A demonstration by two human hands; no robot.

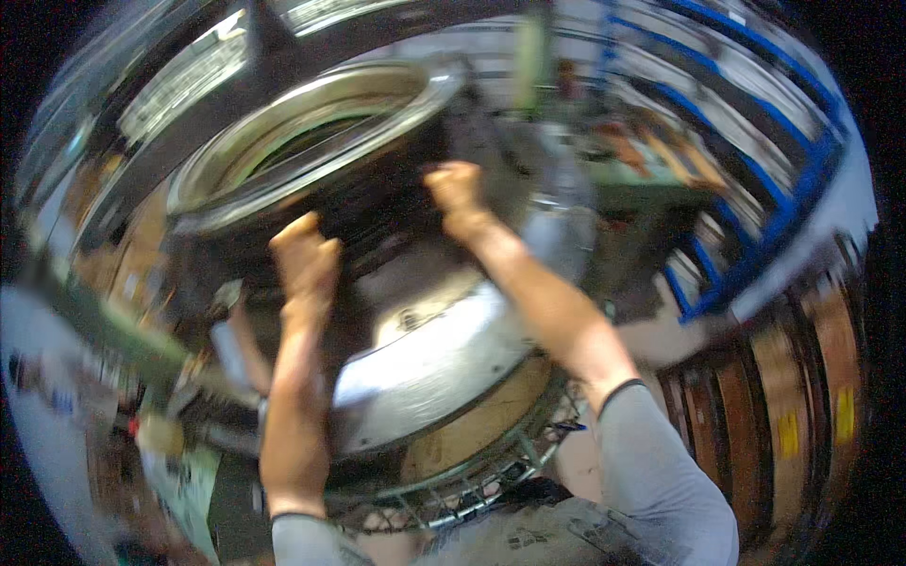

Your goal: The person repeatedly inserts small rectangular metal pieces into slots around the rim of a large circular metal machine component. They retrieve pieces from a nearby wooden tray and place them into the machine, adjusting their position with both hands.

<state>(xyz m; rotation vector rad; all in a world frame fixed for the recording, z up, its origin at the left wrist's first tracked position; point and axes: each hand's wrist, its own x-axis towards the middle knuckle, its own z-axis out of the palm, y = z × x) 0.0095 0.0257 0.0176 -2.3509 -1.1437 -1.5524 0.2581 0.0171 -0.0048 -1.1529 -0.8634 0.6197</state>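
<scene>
A large metal ring (201,193) with a bright rim and dark side stands tilted in front of me. My left hand (307,259) is at its dark side, fingers curled, the thumb apart from them. Farther right, my right hand (456,200) is closed in a fist against the same dark area. Motion blur and shadow hide what the fingers hold. Between my forearms lies a broad, shiny curved metal plate (434,354), nearer to me than the ring.
A blue rack (802,179) rises at the right, near a green bench (651,184) with loose items on it. Brown panels (779,406) with yellow labels stand lower right. A green railed frame (462,500) curves close to my body; a green beam (123,325) runs along the left.
</scene>
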